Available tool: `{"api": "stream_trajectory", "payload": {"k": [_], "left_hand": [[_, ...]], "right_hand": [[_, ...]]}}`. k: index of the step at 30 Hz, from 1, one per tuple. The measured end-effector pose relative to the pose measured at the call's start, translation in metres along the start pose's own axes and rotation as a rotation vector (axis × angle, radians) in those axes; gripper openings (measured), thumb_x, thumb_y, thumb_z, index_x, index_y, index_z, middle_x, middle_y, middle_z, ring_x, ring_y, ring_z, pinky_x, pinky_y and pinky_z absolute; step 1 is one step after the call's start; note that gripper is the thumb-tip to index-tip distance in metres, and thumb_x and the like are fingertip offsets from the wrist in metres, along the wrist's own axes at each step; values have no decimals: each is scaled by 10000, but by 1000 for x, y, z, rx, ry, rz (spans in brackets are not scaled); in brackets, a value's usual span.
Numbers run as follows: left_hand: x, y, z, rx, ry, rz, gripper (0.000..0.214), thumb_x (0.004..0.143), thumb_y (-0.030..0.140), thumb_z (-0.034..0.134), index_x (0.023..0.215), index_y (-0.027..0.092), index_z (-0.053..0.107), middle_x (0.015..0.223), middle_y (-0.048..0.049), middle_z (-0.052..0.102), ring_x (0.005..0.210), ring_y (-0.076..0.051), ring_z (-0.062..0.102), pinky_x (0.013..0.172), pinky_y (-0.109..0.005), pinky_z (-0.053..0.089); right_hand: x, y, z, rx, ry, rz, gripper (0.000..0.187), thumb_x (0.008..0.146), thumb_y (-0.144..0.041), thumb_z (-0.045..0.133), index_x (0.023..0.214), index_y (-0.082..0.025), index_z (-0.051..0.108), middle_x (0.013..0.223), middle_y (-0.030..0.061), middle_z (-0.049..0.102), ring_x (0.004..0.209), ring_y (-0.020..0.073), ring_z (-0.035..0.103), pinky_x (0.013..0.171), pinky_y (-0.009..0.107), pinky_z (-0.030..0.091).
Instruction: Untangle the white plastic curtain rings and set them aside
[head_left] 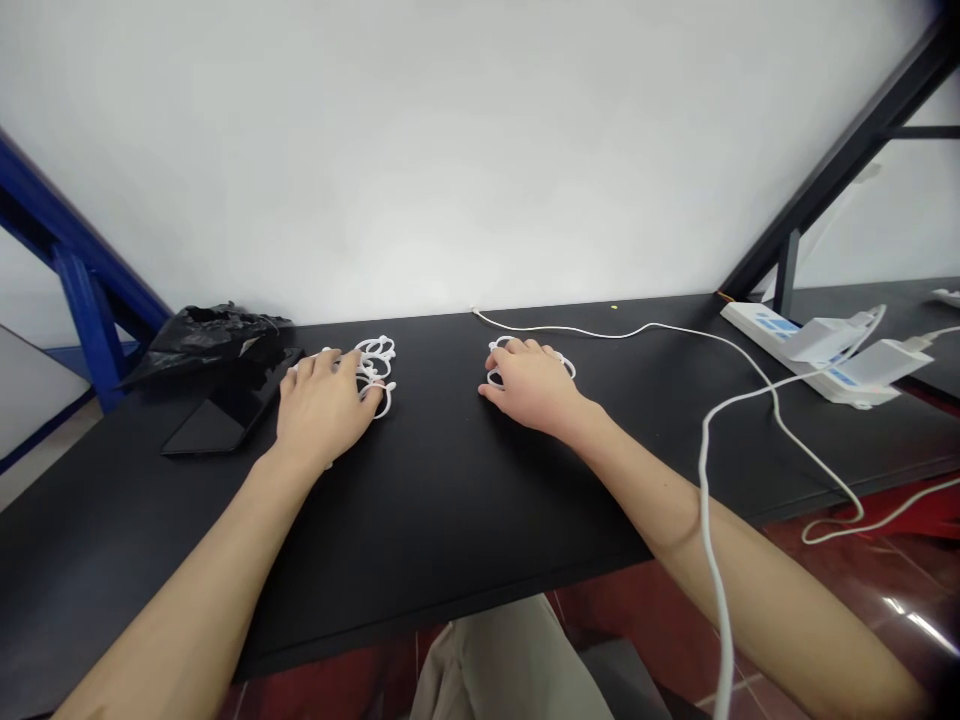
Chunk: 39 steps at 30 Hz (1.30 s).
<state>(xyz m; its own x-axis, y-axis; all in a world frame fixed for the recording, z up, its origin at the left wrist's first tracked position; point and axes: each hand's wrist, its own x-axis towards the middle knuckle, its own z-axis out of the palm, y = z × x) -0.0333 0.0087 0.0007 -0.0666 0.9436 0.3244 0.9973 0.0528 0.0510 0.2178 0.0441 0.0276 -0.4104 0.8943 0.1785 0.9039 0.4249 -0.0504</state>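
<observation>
My left hand (326, 405) lies palm down over a pile of thin white rings with small knobs (376, 365) on the black table. Its fingers are spread, and the thumb rests by the pile's near right edge. Farther right, my right hand (536, 385) rests palm down on a smaller group of similar white rings (568, 366). The fingers are slightly bent and apart, with the thumb stretched to the left. Both palms hide part of the rings beneath them.
A black plastic bag (206, 335) and a dark, glossy flat device (229, 410) lie left. At right stands a white power strip (810, 355) with plugged-in adapters. A white cable (709, 470) hangs across my right forearm; another thin cable (585, 331) runs along the back.
</observation>
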Motion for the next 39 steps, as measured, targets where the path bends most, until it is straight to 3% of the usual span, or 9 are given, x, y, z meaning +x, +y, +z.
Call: {"api": "stream_trajectory", "payload": {"k": [7,14,20,24,28,34,39], "left_hand": [[-1,-4,-2,-17,18,-39,539,846,353,447,1337,146,531,1317,-232,567,1210,-459,495,995,-637,378],[-3,9,-13,-154,44,-26,557,815,348,493,1346,178,509,1407,-179,512,1356,-423,362,1129,-668,164],[-2,13,-16,-248,62,20,469,839,295,487,1300,234,549,1356,-136,562,1287,-413,412,1045,-623,316],[-2,16,-14,-303,65,66,414,883,377,469,1241,208,589,1296,-127,596,1220,-386,444,1011,-573,359],[-6,29,-16,-427,77,179,365,913,432,460,1143,207,631,1163,-93,657,1156,-307,494,1033,-468,364],[-9,39,-26,-647,-14,106,303,926,441,463,989,239,680,937,-32,691,871,-211,578,801,-327,451],[-9,37,-30,-839,-104,0,305,906,492,502,925,235,664,844,4,669,650,-145,530,633,-286,422]], "right_hand": [[1,-2,4,40,2,-96,162,897,-179,577,1025,-160,675,1076,132,678,1042,309,590,888,448,432],[3,-5,3,210,12,-53,176,918,-316,595,958,-171,687,1010,106,700,978,270,602,853,405,444],[4,-6,8,232,59,-71,217,914,-109,486,988,-170,681,992,93,717,944,242,615,838,385,421],[3,-9,7,272,192,-75,229,938,-120,470,1086,-172,636,1003,75,712,965,231,606,868,385,389],[-1,-18,2,416,319,-201,223,944,-151,517,1152,-201,579,958,29,717,964,208,576,920,373,371],[-11,-33,2,539,310,-382,99,942,-178,562,1027,-219,593,948,20,716,937,195,534,859,337,434],[-14,-36,6,664,365,-346,129,923,-233,587,1051,-225,588,1043,46,642,970,182,573,845,328,495]]}}
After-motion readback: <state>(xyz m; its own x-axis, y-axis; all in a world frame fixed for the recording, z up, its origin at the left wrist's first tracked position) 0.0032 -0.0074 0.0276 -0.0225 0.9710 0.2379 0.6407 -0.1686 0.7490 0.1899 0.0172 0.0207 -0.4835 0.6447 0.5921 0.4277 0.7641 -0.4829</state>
